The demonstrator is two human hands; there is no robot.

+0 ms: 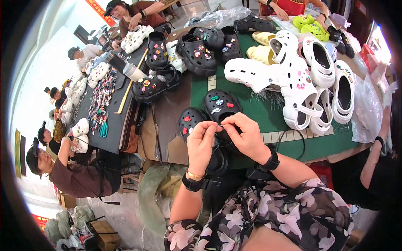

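Both my hands meet in front of me at the table edge, fingertips nearly touching. My left hand (pixel 199 144) is closed in a pinch on one end of a small dark piece (pixel 220 125), too small to name. My right hand (pixel 246 136) pinches its other side. Just beyond my fingers sits a black clog (pixel 222 95) with green, white, blue and red charms on its toe. Beside it, partly behind my left hand, lies another black clog (pixel 191 113) with red charms. My hands hide the heel parts of this pair.
White clogs (pixel 299 81) pile up on the green mat (pixel 247 111) to the right. More charm-covered black clogs (pixel 197 54) stand farther back. On the left, a dark table (pixel 121 90) bears scattered charms, blue-green scissors (pixel 104 129) and a yellow stick (pixel 127 92). Several people work around the tables.
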